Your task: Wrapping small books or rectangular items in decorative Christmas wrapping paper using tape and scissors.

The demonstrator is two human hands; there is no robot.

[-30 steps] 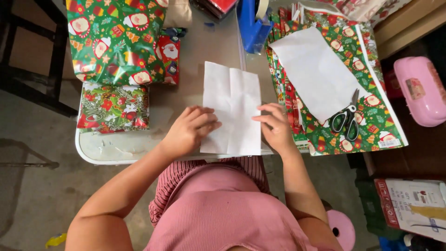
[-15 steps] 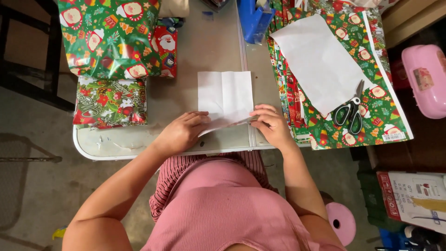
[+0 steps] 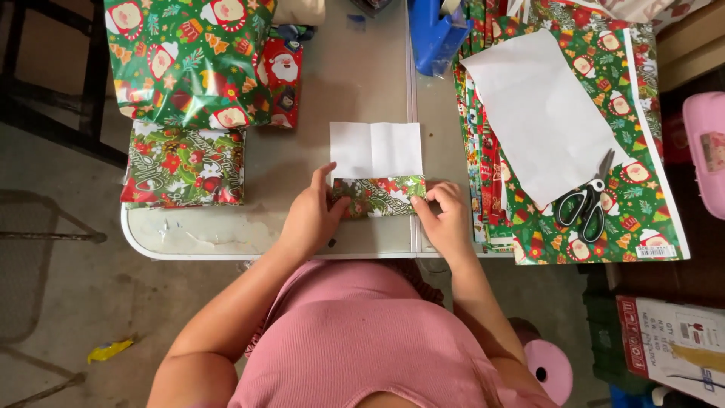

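A sheet of wrapping paper (image 3: 375,149) lies white side up on the table (image 3: 226,234) in front of me. Its near edge is folded over, showing a strip of green and red holiday print (image 3: 380,197). My left hand (image 3: 311,217) presses the left end of that folded strip, thumb up along the paper's edge. On the right end my right hand (image 3: 445,219) pinches the fold with its fingertips.
Two wrapped gifts sit at the left: a large green one (image 3: 185,57) and a smaller one (image 3: 183,166) below it. A stack of holiday wrapping sheets (image 3: 638,204) lies at the right with a white sheet (image 3: 540,113) and black scissors (image 3: 585,202) on top. A blue tape dispenser (image 3: 438,34) stands at the back.
The near edge of the white sheet has been folded up and over, so the printed side now shows as a strip. Both hands moved with the fold and now press it down.
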